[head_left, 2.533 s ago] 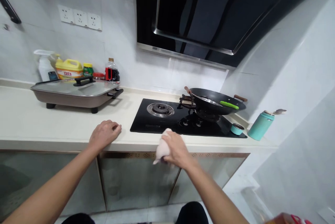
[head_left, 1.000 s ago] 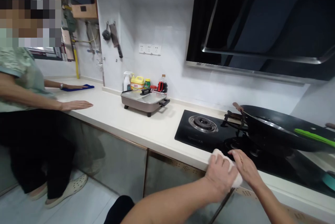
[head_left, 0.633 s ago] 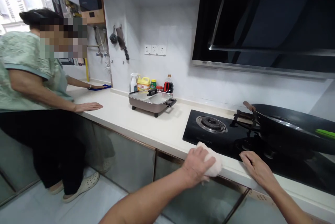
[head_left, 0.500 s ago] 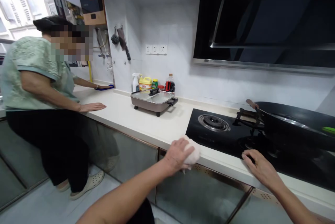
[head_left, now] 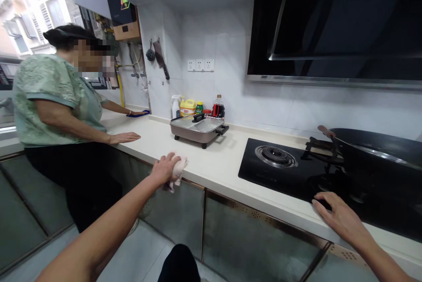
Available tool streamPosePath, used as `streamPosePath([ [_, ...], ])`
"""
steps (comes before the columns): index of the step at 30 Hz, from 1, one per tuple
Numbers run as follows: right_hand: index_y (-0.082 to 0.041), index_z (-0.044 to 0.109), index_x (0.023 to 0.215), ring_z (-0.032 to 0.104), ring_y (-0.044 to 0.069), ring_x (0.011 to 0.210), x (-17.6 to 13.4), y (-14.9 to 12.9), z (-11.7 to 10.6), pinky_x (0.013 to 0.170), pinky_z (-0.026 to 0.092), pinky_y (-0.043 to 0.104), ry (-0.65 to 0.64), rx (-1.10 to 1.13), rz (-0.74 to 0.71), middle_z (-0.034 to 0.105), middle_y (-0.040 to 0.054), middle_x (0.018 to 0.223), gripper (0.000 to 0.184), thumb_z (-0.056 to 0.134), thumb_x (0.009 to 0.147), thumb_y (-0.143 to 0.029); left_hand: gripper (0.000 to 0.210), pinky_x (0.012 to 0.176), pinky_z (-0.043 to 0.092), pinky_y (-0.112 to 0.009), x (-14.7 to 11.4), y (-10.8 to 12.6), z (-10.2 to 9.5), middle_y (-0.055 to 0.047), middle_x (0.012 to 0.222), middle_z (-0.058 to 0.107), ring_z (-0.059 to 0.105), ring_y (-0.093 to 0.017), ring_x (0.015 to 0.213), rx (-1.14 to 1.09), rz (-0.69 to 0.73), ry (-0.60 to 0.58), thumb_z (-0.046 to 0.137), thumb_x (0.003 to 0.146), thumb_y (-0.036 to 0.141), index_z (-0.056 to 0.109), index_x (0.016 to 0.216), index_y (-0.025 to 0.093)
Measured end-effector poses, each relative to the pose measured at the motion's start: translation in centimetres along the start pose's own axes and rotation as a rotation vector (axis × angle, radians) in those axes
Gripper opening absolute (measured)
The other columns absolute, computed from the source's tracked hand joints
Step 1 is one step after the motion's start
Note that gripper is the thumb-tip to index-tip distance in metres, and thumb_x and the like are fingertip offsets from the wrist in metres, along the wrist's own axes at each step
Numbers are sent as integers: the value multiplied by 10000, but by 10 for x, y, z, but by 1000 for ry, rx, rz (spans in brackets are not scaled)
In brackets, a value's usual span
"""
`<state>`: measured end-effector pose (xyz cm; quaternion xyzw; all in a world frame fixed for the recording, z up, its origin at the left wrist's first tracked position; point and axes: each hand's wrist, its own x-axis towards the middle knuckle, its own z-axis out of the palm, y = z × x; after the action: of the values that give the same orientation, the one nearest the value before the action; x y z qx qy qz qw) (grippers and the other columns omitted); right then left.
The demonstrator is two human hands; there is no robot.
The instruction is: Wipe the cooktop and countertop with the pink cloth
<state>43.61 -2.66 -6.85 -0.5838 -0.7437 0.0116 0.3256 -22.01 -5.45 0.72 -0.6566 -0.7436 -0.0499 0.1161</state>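
Note:
My left hand [head_left: 165, 168] is closed around a pale pink cloth [head_left: 179, 169] at the front edge of the white counter [head_left: 211, 168]. Part of the cloth hangs down over that edge. Farther back stands a brown electric pan [head_left: 195, 134] with a glass lid, not touched by either hand. My right hand [head_left: 343, 218] rests at the front rim of the black gas stove [head_left: 263, 178], thumb apart from the loosely bent fingers, holding nothing. A large black wok [head_left: 372, 172] sits on the stove beyond it.
At the left a person [head_left: 59, 97] leans over the counter, one hand on a blue cloth [head_left: 138, 113]. Bottles, including a yellow jug [head_left: 187, 107], stand behind the pan. A cleaver [head_left: 161, 59] hangs on the wall. The range hood [head_left: 329, 23] overhangs the stove.
My left hand has slid the pink cloth leftward along the counter's front edge, away from the stove. My right hand has stayed by the stove's rim. The view has shifted slightly.

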Motion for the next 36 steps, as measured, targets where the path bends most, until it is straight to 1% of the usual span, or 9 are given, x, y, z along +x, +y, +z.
streamPosePath([
  [5,-268,684,996,668,308,1122,3,2,5,1017,500,466,21,-14,-13,714,82,1139,418,510,909,-638,746,975,481,-473,6,-19,-4,-157,1474,491,538,-369,1201,39,-91,14,786,701,285,555,1410,292],
  [9,-264,696,989,670,314,1113,7,3,7,1003,506,470,28,-17,14,720,85,1129,450,517,891,-666,672,919,506,-443,-4,10,-4,-144,1401,524,542,-357,1165,68,16,45,794,726,265,579,1363,288],
  [13,-260,705,1003,667,325,1126,8,5,8,1014,503,482,30,-4,18,726,93,1141,479,527,869,-684,727,879,526,-442,-18,82,1,-125,1378,535,534,-355,1166,34,235,54,886,679,310,577,1336,317],
  [20,-271,716,970,695,313,1088,7,5,9,978,533,463,44,-17,10,738,81,1113,430,529,863,-643,717,820,539,-440,-44,258,12,-117,1310,549,530,-337,1138,-141,736,180,871,734,506,546,1330,276],
  [24,-277,718,1007,683,309,1123,6,6,7,987,533,462,29,-9,16,734,76,1155,446,516,882,-655,638,814,529,-418,-59,312,5,-116,1290,553,524,-329,1146,-191,873,218,775,837,538,523,1347,248],
  [26,-276,716,1025,676,310,1140,5,8,7,1002,527,469,21,2,20,730,77,1179,452,513,887,-656,645,821,523,-414,-62,315,1,-119,1301,553,528,-323,1142,-209,886,215,768,847,536,513,1368,253],
  [29,-273,718,1040,673,314,1157,4,11,8,1026,520,475,17,19,12,729,79,1191,463,519,884,-661,688,845,519,-418,-58,293,1,-111,1343,552,538,-311,1130,-231,863,173,788,827,542,510,1402,284],
  [32,-271,714,1081,666,315,1179,2,14,9,1042,514,480,7,21,7,721,79,1224,471,521,899,-660,715,884,519,-421,-47,250,5,-93,1385,554,550,-303,1131,-266,736,139,843,760,532,564,1379,308],
  [36,-260,709,1114,652,322,1209,1,18,11,1069,497,489,2,14,3,703,90,1267,488,524,904,-660,646,964,509,-454,-27,168,7,-84,1437,564,569,-312,1152,-262,481,147,811,773,575,646,1344,325],
])
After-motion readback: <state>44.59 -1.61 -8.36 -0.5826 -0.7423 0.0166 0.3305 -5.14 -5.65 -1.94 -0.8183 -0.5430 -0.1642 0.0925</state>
